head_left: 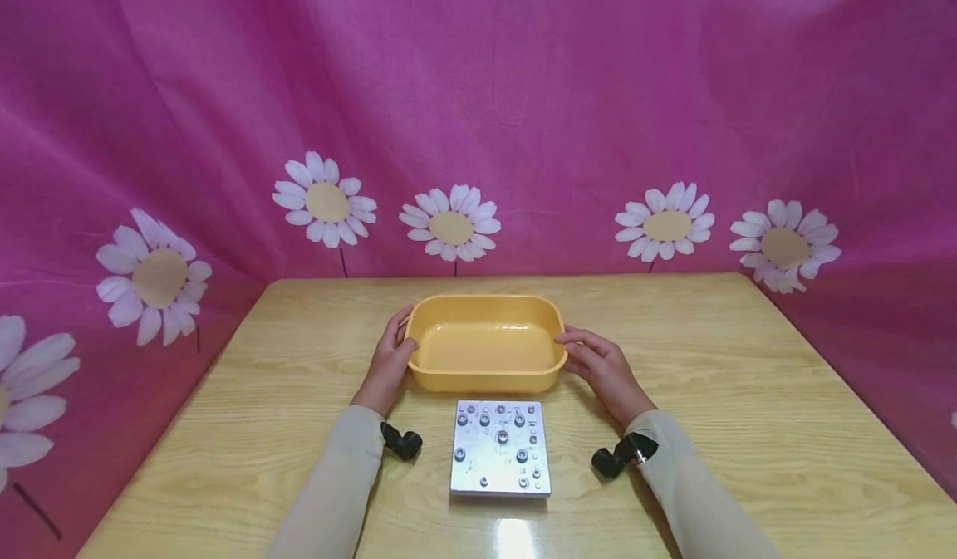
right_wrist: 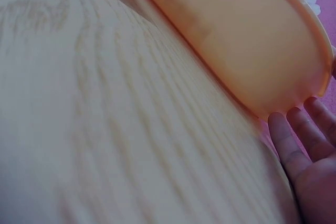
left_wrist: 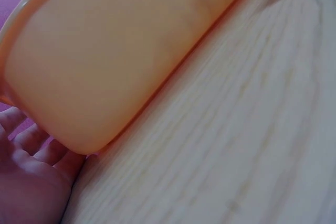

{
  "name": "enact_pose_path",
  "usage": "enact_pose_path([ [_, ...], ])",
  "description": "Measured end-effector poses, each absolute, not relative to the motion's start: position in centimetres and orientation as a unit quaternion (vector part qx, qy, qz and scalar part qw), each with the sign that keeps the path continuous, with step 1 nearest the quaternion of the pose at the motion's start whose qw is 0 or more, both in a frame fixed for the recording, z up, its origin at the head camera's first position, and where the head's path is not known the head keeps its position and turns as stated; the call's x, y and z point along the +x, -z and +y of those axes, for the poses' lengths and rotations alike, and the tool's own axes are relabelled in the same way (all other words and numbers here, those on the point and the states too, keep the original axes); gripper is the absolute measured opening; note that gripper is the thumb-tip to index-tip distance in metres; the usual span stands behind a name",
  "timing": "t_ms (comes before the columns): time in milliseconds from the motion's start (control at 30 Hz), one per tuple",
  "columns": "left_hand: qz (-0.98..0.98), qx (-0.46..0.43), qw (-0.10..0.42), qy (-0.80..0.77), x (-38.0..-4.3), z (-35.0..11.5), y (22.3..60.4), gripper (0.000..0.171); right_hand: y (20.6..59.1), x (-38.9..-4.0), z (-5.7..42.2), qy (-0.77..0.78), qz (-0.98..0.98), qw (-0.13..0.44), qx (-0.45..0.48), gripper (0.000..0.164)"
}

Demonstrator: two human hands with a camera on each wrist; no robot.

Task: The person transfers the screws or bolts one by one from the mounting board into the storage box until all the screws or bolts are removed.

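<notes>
A yellow plastic basin (head_left: 486, 383) rests on the table, its inside bare. My left hand (head_left: 389, 365) holds its left end, thumb over the rim and fingers along the outer wall. At the opposite end my right hand (head_left: 604, 372) grips the rim in the same manner. The left wrist view shows the left fingers (left_wrist: 32, 139) against the basin's rounded end. In the right wrist view, right fingertips (right_wrist: 276, 121) touch the outer wall low down. Nearer to me, between the forearms, lies a square metal plate (head_left: 489, 468) with several screws standing in it.
The light wooden table (head_left: 748, 426) spreads around the basin and plate. A pink curtain (head_left: 553, 110) with white daisies hangs behind and along both sides. Black wrist cameras (head_left: 404, 443) jut inward from the sleeves on either side of the plate.
</notes>
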State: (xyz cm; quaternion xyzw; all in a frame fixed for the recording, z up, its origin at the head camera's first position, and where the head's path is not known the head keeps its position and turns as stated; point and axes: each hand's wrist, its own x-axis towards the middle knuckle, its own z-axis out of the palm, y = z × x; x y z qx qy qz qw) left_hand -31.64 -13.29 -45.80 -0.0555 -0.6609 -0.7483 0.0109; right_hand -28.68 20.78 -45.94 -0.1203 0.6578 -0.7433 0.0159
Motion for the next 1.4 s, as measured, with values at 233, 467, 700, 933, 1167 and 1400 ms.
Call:
enact_pose_path([
  [233,-0.657,-0.05,0.002,0.752,-31.5,-13.3,45.4,0.067,45.5,-29.0,20.8,0.728,0.677,0.022,-0.108,0.042],
  [467,-0.667,-0.052,0.017,0.743,-31.8,-13.0,45.2,0.066,42.9,-29.0,20.9,0.578,0.807,-0.007,-0.122,0.027],
  [700,-0.66,-0.05,0.015,0.749,-31.8,-13.1,45.3,0.066,39.5,-27.6,19.5,0.338,0.922,-0.089,-0.17,0.019],
  [933,-0.663,-0.042,0.012,0.747,-31.7,-13.2,45.5,0.066,37.0,-25.6,17.7,0.277,0.935,-0.049,-0.216,0.015],
  [1167,-0.664,-0.042,0.02,0.746,-31.4,-13.0,45.7,0.065,35.3,-23.6,16.2,0.235,0.943,0.021,-0.234,0.012],
  [1400,-0.672,-0.027,0.019,0.74,-31.2,-13.2,45.8,0.063,35.0,-22.1,15.0,0.186,0.943,0.037,-0.273,0.01],
])
